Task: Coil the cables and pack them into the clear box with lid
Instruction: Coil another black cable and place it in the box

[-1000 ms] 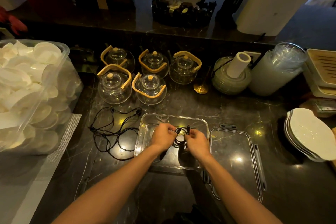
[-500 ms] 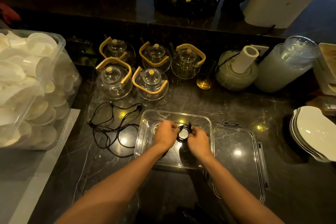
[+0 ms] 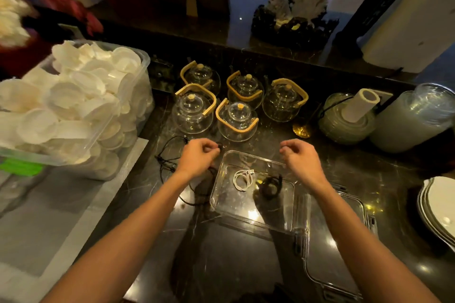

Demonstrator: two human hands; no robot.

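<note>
Two coiled cables (image 3: 256,181) in the clear box (image 3: 248,214) — five teapots (image 3: 236,98) behind.

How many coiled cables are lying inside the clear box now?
2. The white coiled cable lies left of the middle of the clear box; the black coiled cable lies beside it, to its right.

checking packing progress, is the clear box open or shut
Open: the lid lies flat on the counter beside the clear box.

Loose cable (image 3: 170,165): middle stretch hidden under left hand (image 3: 197,156); whether fingers pinch its end cannot be told.
Lid (image 3: 337,251): near corner cut by bottom edge.
Plates (image 3: 438,209): cut by right edge.
Top-left corner: blurred, unidentifiable.
</note>
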